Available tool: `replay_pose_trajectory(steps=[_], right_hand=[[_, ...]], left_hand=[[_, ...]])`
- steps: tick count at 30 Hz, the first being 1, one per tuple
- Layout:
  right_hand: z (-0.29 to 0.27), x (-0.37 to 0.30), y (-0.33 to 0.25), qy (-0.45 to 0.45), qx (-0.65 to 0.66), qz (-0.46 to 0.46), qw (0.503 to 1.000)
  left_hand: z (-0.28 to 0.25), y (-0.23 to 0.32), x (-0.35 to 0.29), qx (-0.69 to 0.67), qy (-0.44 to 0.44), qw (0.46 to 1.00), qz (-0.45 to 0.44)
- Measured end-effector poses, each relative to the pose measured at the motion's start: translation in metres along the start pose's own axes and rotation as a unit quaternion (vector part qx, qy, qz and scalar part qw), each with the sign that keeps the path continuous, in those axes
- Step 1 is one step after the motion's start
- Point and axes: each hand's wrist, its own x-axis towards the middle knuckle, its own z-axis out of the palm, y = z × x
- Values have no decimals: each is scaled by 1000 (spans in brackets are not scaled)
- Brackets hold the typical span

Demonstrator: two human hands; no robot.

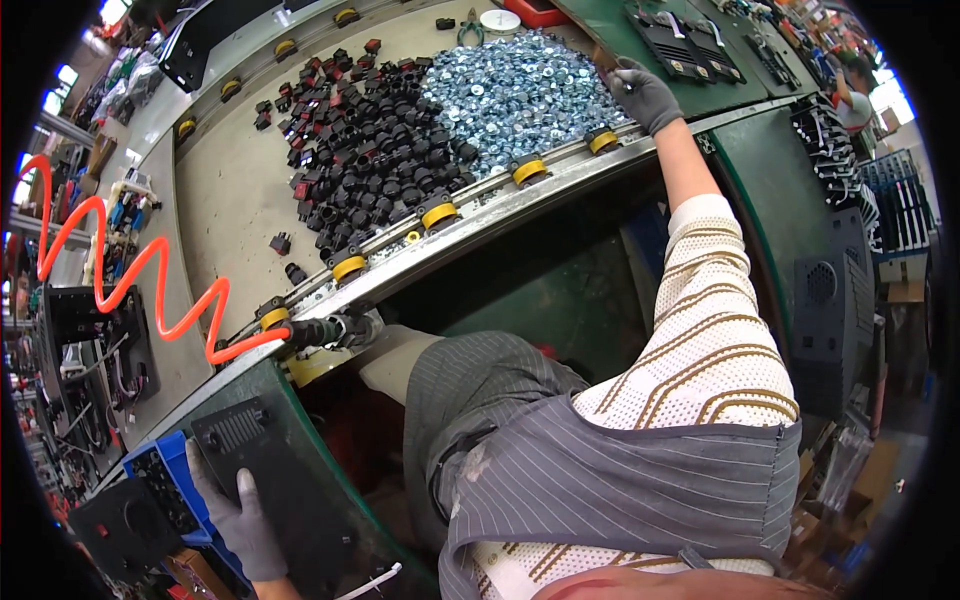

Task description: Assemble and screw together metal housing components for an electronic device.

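Observation:
My left hand (243, 525), in a grey glove, lies on a flat black panel (300, 485) with slots and small holes, at the lower left. Its thumb and fingers are stretched apart over the panel's left side. My right hand (650, 98), also gloved, reaches to the far right end of a heap of shiny silvery-blue round metal pieces (520, 100). Its fingers are curled, and a small brownish thing (605, 60) shows at the fingertips; its kind cannot be made out. Left of the metal pieces is a pile of small black plastic parts (380, 150), some with red.
An orange coiled hose (160, 290) runs to a dark air tool (335, 330) at the table edge. Yellow-and-black rollers (438, 212) line the metal rail. Pliers (470, 30) and a white round lid (500, 21) lie behind. A blue bin (170, 490) sits beside the panel.

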Motion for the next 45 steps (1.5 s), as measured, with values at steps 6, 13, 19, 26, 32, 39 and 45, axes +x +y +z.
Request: replay_pose_trajectory(steps=[6, 13, 19, 26, 32, 39, 45], right_hand=[[-50, 42, -39, 194, -682, -200, 676], [-46, 71, -27, 183, -926, -133, 303], [-18, 34, -9, 85, -945, -169, 265], [39, -20, 48, 23, -938, -208, 275], [113, -78, 119, -102, -903, -265, 322], [195, -139, 183, -326, -836, -239, 372], [241, -165, 236, -470, -744, -229, 415]], left_hand=[[1, 3, -1, -52, -2, 998, -38], [-3, -7, 0, -23, -8, 1000, -9], [-4, -8, 0, 12, 0, 1000, 8], [-4, -3, 4, 2, -13, 1000, 7], [-3, -12, 2, -8, 4, 1000, 25], [-6, -4, 2, -17, -5, 1000, 10], [-8, -8, 0, -3, 1, 1000, 18]])
